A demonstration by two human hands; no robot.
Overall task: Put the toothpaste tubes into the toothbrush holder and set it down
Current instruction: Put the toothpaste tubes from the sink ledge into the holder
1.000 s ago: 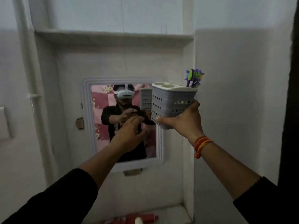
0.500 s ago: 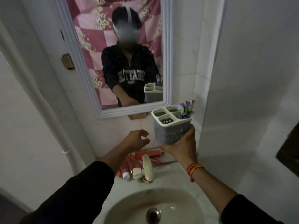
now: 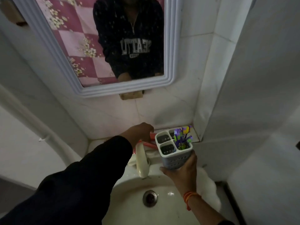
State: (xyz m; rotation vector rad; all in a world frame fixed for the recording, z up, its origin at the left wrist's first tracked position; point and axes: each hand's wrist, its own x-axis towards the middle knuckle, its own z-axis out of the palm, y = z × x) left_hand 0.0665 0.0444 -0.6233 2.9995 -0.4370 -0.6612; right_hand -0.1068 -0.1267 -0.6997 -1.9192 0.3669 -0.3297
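Note:
My right hand (image 3: 183,172) grips a grey perforated toothbrush holder (image 3: 177,158) from below and keeps it upright above the basin's right rim. Purple and yellow toothbrushes (image 3: 182,135) stand in its far right compartment; the two compartments nearest the tubes look empty. Red toothpaste tubes (image 3: 150,144) lie on the ledge behind the tap, just left of the holder. My left hand (image 3: 141,132) reaches down onto them, knuckles up. Its fingers are hidden behind the back of the hand, so a grip on a tube cannot be made out.
A cream tap (image 3: 142,159) juts over the white basin (image 3: 129,200), whose drain (image 3: 150,198) sits below. A white-framed mirror (image 3: 113,91) hangs on the tiled wall above. A wall closes in the right side, and a pipe (image 3: 40,125) runs down the left.
The view has tilted down from the mirror to the basin. My right hand has lowered the holder to just above the basin rim. My left hand has dropped from mid-air onto the tubes.

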